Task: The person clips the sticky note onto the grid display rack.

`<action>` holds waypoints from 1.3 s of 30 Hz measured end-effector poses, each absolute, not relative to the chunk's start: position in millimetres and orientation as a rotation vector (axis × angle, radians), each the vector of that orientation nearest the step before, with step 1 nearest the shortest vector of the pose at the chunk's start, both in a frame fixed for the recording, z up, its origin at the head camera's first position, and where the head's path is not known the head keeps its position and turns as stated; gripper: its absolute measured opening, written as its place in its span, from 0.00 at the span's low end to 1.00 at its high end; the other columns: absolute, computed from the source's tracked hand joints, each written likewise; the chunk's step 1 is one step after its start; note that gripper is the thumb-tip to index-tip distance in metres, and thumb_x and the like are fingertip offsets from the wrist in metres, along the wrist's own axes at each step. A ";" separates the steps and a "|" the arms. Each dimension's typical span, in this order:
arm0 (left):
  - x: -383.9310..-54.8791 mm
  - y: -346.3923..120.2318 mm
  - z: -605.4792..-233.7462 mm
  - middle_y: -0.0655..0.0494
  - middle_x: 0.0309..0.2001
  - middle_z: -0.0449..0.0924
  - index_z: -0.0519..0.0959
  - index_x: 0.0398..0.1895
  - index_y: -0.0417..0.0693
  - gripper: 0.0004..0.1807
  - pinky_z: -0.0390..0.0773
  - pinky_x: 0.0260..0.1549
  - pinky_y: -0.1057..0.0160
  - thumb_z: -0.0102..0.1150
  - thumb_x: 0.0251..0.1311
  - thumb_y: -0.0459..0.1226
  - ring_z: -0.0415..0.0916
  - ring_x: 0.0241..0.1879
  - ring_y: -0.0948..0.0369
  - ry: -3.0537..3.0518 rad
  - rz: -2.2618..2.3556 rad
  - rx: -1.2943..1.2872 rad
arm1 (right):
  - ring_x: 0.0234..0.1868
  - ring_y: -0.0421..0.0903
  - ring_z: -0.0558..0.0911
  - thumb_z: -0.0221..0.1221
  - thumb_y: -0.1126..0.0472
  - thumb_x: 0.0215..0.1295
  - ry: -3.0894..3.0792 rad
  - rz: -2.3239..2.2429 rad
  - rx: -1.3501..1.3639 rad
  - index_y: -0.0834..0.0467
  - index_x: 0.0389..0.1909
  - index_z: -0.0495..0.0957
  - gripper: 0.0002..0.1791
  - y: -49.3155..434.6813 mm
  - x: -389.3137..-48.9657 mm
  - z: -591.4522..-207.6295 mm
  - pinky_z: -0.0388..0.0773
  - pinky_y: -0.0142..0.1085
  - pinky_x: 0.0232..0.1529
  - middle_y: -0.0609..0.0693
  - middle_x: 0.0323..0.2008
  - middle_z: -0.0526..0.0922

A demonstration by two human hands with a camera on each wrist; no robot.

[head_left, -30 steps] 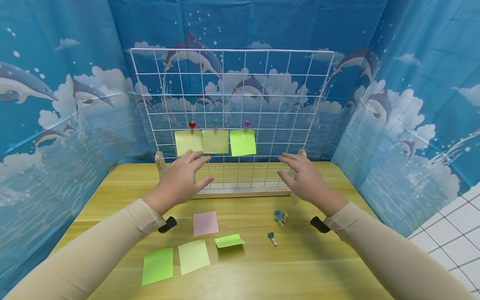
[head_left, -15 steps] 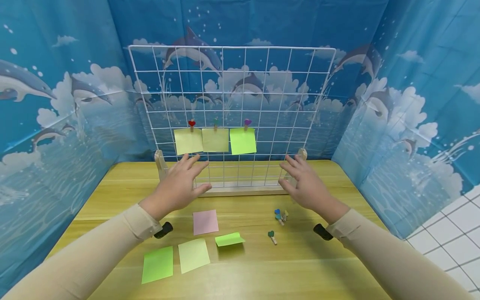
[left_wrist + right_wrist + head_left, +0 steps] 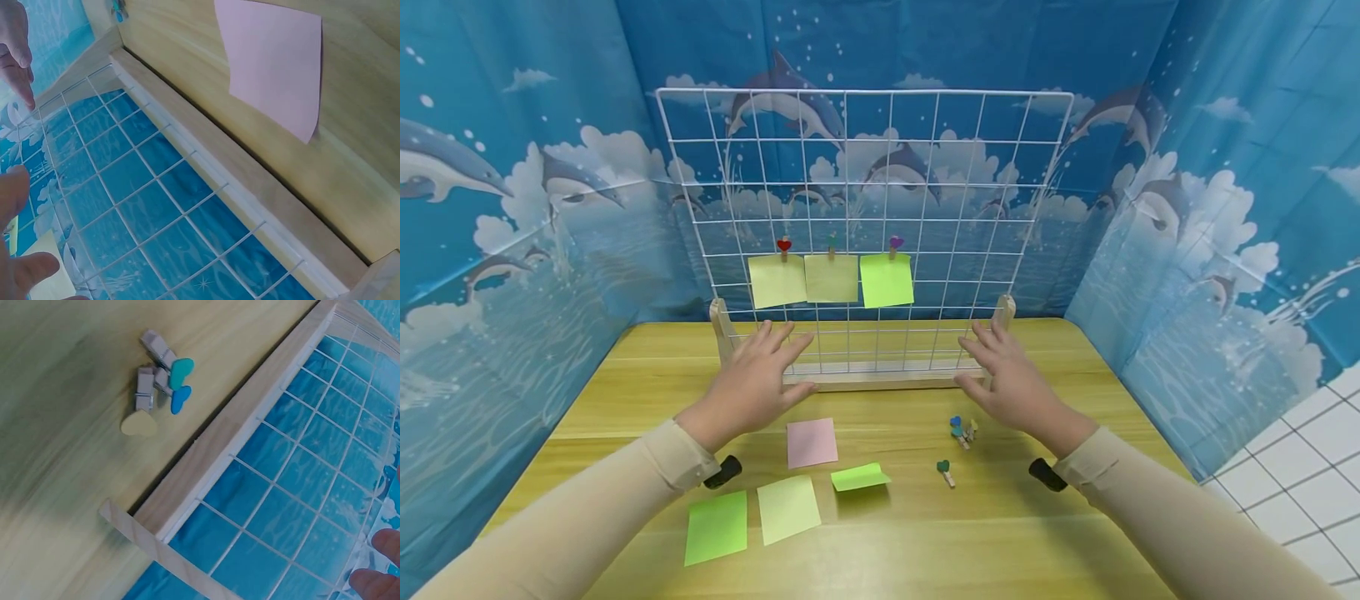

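My left hand (image 3: 748, 379) hovers in front of the lower left of a white wire grid (image 3: 865, 179), fingers spread and holding nothing. On the other side my right hand (image 3: 1018, 379) is held the same way, before the grid's lower right. Three sticky notes hang in a row from the grid: a pale yellow one (image 3: 775, 283) under a red heart clothespin (image 3: 784, 247), another pale yellow one (image 3: 831, 281) under a green-topped clothespin, and a bright green one (image 3: 887, 283) under a purple heart clothespin (image 3: 895, 245).
On the wooden table lie a pink note (image 3: 812, 443), a green note (image 3: 717, 529), a pale yellow note (image 3: 788, 510) and a curled green note (image 3: 859, 477). A dark green heart clothespin (image 3: 945, 472) lies right of them, near a small clothespin cluster (image 3: 156, 384). The grid stands in a wooden base (image 3: 231, 431).
Both hands have come down and slightly back from the grid, with the left also shifting a little left. The notes and clothespins stay as they were.
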State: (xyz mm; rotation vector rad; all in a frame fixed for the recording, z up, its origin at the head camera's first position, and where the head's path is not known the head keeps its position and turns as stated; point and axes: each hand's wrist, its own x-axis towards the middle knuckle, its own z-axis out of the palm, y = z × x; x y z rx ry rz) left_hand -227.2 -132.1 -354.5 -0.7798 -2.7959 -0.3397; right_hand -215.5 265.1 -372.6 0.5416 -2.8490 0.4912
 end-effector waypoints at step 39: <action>-218.6 -137.2 -396.3 0.38 0.84 0.51 0.60 0.84 0.54 0.47 0.48 0.77 0.27 0.63 0.68 0.62 0.42 0.82 0.31 -2.963 -0.363 -0.732 | 0.83 0.74 0.44 0.63 0.44 0.75 -2.926 0.459 0.523 0.56 0.82 0.60 0.43 269.9 -203.4 -411.1 0.49 0.72 0.77 0.66 0.84 0.49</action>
